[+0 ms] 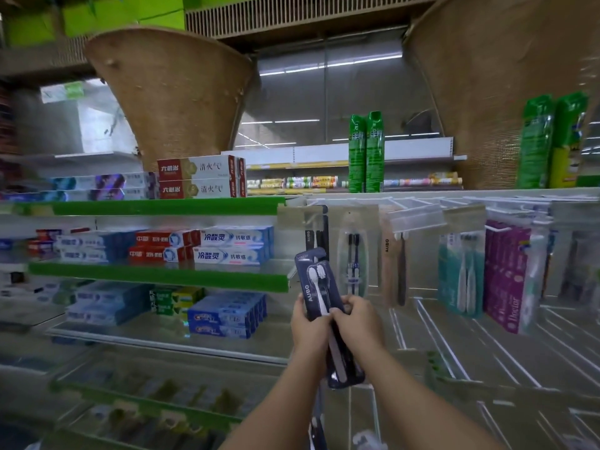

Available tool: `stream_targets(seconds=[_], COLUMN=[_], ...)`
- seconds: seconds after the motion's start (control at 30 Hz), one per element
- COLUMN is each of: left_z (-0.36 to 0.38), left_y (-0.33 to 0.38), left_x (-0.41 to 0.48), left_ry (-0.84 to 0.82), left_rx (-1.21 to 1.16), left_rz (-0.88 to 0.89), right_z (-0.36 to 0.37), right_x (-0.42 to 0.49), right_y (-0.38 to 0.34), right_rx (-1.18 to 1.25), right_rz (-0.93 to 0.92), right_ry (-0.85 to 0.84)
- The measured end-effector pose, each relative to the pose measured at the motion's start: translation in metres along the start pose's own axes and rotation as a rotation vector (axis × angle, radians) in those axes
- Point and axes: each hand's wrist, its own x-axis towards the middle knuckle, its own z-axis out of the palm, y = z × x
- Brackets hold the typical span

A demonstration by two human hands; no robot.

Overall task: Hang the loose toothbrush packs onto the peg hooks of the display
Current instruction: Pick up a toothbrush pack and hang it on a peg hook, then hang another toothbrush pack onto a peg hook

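Head view: your left hand (310, 326) and right hand (355, 323) both curl round tilted toothbrush pack (319, 287); peg hook (312, 218) above fingertips. Risk: pack's hang hole misses hook, pack drops.

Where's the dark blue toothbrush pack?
The pack is centre of the head view, held by the left hand and right hand, below the peg hooks.

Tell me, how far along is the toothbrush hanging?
Done: several packs, like the teal pack and purple pack, hang on pegs. In hand: left hand and right hand grip a dark blue AUBO pack, below the pegs. Left: hooking it; other loose packs aren't visible.
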Motion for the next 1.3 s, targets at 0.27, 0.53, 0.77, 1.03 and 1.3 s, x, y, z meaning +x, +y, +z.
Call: stream_targets(seconds=[0.27,0.53,0.77,1.03,1.3], left_z=[-0.005,-0.001,0.008,0.027,0.036], left_y=[0.011,0.022,0.022,0.017,0.010], left_x=[0.078,0.140,0.160,0.178,0.214], left_ry=[0.082,0.019,-0.126,-0.081,-0.054], left_rx=[0.001,0.040,0.027,0.083,0.222], left_rz=[0.061,0.075,0.144,0.119,0.070], right_z=[0.034,0.053,0.060,0.067,0.096], right_x=[0.047,0.092,0.116,0.144,0.164], right_y=[-0.032,-0.051,-0.044,-0.033,-0.027], right_rx=[-0.124,-0.165,-0.054,-0.062,0.196], right_rz=[-0.038,-0.031,-0.019,0.057,0.089], right_ry=[-0.118,-0.020,0.036,0.088,0.025])
